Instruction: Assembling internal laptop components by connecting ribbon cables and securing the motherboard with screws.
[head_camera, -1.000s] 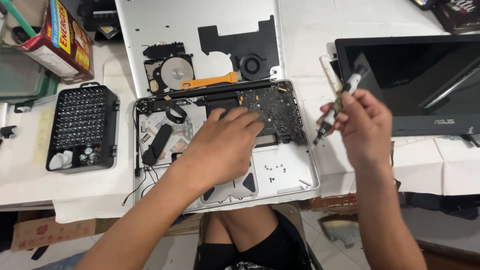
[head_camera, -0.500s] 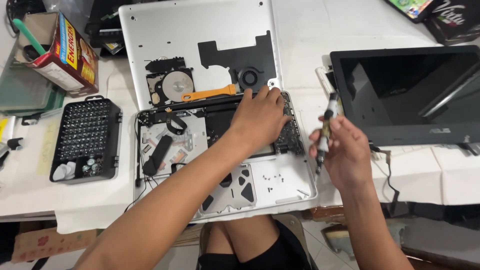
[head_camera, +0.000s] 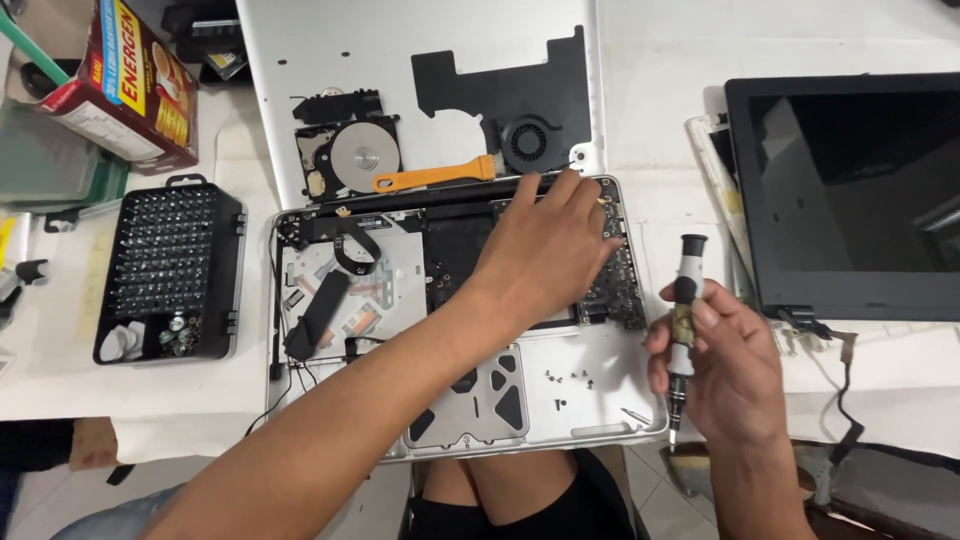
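1. A black plastic case of screwdriver bits (head_camera: 168, 270) lies open at the left; well apart from both hands.
2. The opened silver laptop base (head_camera: 440, 330) shows a dark logic board (head_camera: 455, 265), a round fan (head_camera: 528, 143) and loose screws (head_camera: 570, 378); it looks stiff yet fragile, best held by its metal edges.
3. The left hand (head_camera: 545, 250) rests flat on the board, fingers spread, gripping nothing.
4. The right hand (head_camera: 725, 365) is closed around a slim black-and-white precision screwdriver (head_camera: 683, 320), tip down, beside the base; light, easily rolled.
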